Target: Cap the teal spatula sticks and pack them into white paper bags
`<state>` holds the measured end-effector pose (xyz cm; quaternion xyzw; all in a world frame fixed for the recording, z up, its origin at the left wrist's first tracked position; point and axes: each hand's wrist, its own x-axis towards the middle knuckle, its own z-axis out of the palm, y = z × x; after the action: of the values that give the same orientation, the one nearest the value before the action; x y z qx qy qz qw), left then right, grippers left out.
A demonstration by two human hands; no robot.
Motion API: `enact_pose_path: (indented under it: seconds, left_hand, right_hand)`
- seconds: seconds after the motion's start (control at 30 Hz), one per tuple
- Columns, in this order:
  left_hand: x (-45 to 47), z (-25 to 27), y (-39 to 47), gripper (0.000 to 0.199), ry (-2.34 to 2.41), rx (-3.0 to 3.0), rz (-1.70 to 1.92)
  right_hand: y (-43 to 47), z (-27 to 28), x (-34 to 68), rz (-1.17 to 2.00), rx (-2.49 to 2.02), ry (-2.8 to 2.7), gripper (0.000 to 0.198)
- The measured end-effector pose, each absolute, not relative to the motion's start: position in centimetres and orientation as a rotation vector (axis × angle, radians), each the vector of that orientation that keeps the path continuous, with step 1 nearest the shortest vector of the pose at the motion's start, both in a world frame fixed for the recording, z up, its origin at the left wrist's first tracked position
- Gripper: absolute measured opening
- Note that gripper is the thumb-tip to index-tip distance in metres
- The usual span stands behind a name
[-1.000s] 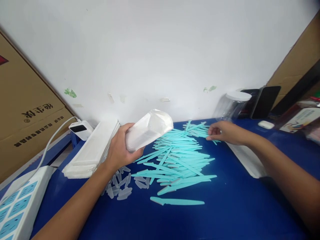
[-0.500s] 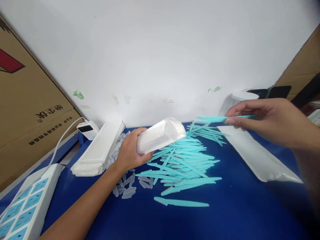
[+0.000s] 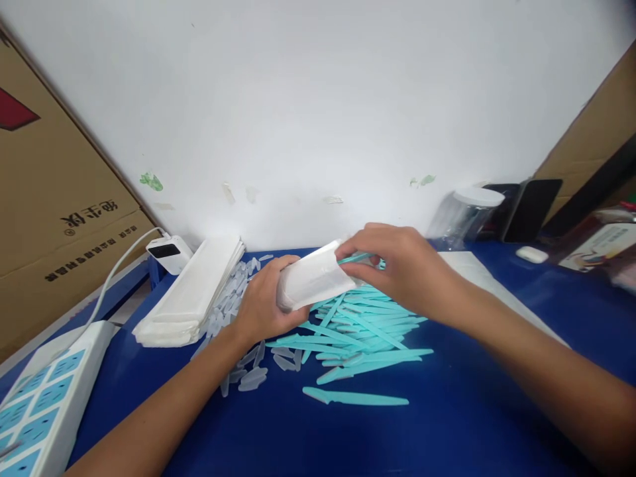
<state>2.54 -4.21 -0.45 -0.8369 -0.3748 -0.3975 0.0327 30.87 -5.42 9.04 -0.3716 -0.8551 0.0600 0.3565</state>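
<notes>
My left hand is wrapped round a white translucent plastic bag, its mouth facing right. At that mouth my right hand pinches turquoise eyebrow razors, whose front ends are inside the bag or hidden by its edge; I cannot tell how many. Below both hands lies a heap of turquoise eyebrow razors, with a single eyebrow razor lying apart in front. Small clear blade caps are scattered beside and under my left forearm.
A stack of white bags lies at the left, near a small white device and a power strip. Another white bag lies partly behind my right arm. A lidded clear jar and dark phone-like slabs stand at the back right.
My right hand has moved left with the razors, from above the bag on the right to the mouth of the held bag. My left hand stays nearly in place.
</notes>
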Motion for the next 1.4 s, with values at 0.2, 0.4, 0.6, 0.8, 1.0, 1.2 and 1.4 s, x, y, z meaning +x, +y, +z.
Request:
enact_pose_path:
  seconds: [0.2, 0.4, 0.6, 0.8, 1.0, 1.2, 1.4]
  left_hand:
    - [2.2, -0.7, -3.9, 0.073, -1.314, -2.453, -1.586]
    - [1.6, -1.1, -2.7, 0.066, -1.356, -2.149, -2.007]
    - [1.6, -1.5, -2.6, 0.070, -1.466, -2.393, -1.773]
    - [1.7, -1.6, -2.4, 0.071, -1.692, -2.539, -1.405]
    - [1.7, -1.6, -2.4, 0.071, -1.712, -2.587, -1.347]
    - [1.8, -1.5, -2.5, 0.070, -1.733, -2.587, -1.341]
    - [1.7, -1.4, -2.6, 0.072, -1.716, -2.590, -1.340]
  right_hand:
    - [-4.3, 13.0, 27.7, 0.087, -0.729, -2.100, 0.009]
    - [-3.8, 12.7, 32.1, -0.273, -0.774, -1.763, 0.021]
    - [1.5, 4.2, 43.2, 0.028, -1.299, -2.045, 0.020]
    - [4.0, -1.2, 45.6, 0.044, -1.260, -2.316, 0.044]
    - [5.2, -1.8, 41.9, -0.303, -1.217, -2.583, 0.052]
    - [4.8, -1.6, 40.4, -0.392, -1.134, -2.628, 0.029]
    - [4.0, -0.4, 40.7, -0.490, -1.080, -2.471, 0.026]
